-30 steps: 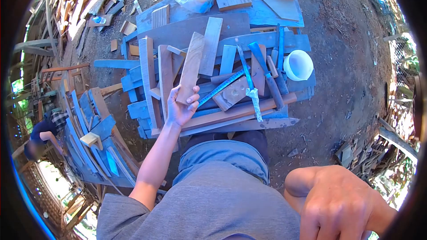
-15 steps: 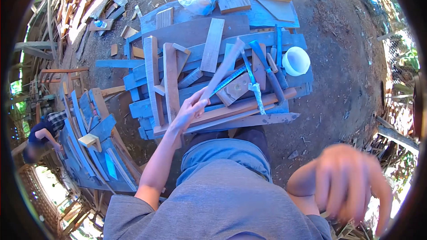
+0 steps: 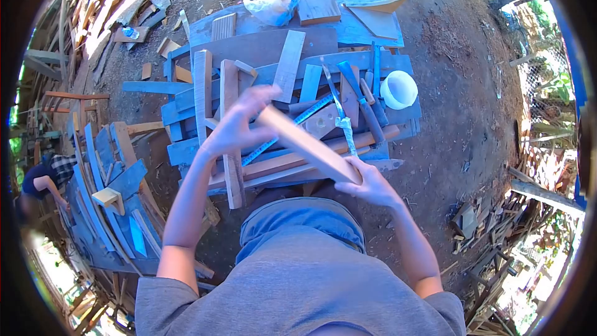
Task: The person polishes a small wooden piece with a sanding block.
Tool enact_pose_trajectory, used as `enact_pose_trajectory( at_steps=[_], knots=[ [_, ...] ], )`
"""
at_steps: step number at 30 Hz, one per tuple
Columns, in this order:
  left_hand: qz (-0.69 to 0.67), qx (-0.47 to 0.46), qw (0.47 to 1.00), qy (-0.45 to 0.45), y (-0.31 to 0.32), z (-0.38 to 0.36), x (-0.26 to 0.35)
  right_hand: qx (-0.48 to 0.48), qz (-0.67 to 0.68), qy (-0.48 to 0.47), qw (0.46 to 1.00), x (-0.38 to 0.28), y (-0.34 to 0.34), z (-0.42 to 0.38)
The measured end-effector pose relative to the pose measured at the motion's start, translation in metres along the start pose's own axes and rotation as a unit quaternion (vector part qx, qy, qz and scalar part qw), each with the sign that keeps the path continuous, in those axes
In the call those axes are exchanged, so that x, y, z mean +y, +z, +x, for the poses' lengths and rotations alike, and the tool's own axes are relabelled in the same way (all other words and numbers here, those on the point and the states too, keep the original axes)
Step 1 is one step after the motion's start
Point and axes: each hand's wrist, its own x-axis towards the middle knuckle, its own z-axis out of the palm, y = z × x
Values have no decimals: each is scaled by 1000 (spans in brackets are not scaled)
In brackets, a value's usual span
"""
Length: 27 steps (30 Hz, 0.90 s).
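Note:
My right hand grips the near end of a short, straight wooden piece, which slants up and left over the bench. Around its far end, my left hand has thumb and fingers spread apart, slightly blurred. Below the wood, a long ruler-like strip with markings lies across the boards. Just right of the wood rests a narrow tool with a cloth-wrapped handle. Beside that are a broad blue-looking blade with a dark handle and other hand tools.
A white bucket stands at the bench's right side. Toward the back are a plastic bag and a wood block. At far left, another person bends by a second plank-covered bench. Scrap wood is heaped around the yard.
My right hand has come from the right foreground to grip the wood's near end. My left hand, which held the piece, has moved up and left, its fingers now spread. The wood has turned.

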Motion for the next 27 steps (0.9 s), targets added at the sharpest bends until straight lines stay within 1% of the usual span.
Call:
enact_pose_trajectory(
  at_steps=[1,2,3,4,5,6,7,8,9,10,11,12,13,14,15,17,18,19,20,21,22,23,24,25,27],
  knots=[
    [-24,158,983,-94,6,0,-8,13,131,93,987,-3,8,2],
    [-48,309,932,-184,13,0,-17,56,178,59,981,4,20,11],
    [-50,304,934,-182,25,-1,-30,62,181,61,980,5,30,21],
    [-170,254,925,-224,40,-6,-40,119,191,25,974,3,41,32],
    [-286,200,899,-265,52,-16,-46,174,200,-12,964,-2,51,43],
    [-370,172,871,-272,69,-18,-32,175,204,-12,963,-10,59,54],
    [-451,143,837,-275,91,-15,-15,149,239,-16,959,-19,66,65],
    [-514,146,785,-314,110,-14,-12,125,274,-19,954,-27,74,74],
    [-573,146,726,-351,128,-14,-19,152,232,-49,960,-4,96,95],
    [-663,168,650,-331,137,-12,-31,203,106,-86,970,7,110,104],
    [-663,160,650,-336,134,-13,-33,250,-24,-119,961,13,117,107],
    [-695,147,635,-302,130,-14,-35,254,-23,-112,960,5,107,98],
    [-727,136,617,-267,126,-15,-37,144,35,-59,987,-11,87,84],
    [-741,127,598,-276,119,-15,-30,32,93,-4,995,-17,73,72],
    [-745,124,594,-278,120,-23,-38,31,93,3,995,-12,66,63],
    [-710,147,626,-289,123,-38,-57,57,47,-92,993,-2,51,51],
    [-707,162,625,-290,111,-32,-34,192,17,-120,974,12,55,51],
    [-706,164,624,-292,106,-32,-27,224,-33,-85,970,16,44,47],
    [-674,158,654,-305,102,-31,-23,281,-78,-81,953,29,38,46],
    [-641,152,683,-317,101,-31,-21,330,-95,-95,934,39,29,46],
    [-640,153,681,-320,102,-29,-21,363,-82,-79,925,47,22,48],
    [-675,161,645,-320,101,-25,-21,404,-119,-80,903,57,13,52],
    [-707,169,608,-319,101,-21,-22,413,-128,-68,899,62,6,55],
    [-706,170,608,-320,102,-18,-26,423,-139,-57,893,65,-1,59],
    [-714,187,579,-345,108,-15,-34,410,-151,-68,897,73,-7,71]
  ],
)
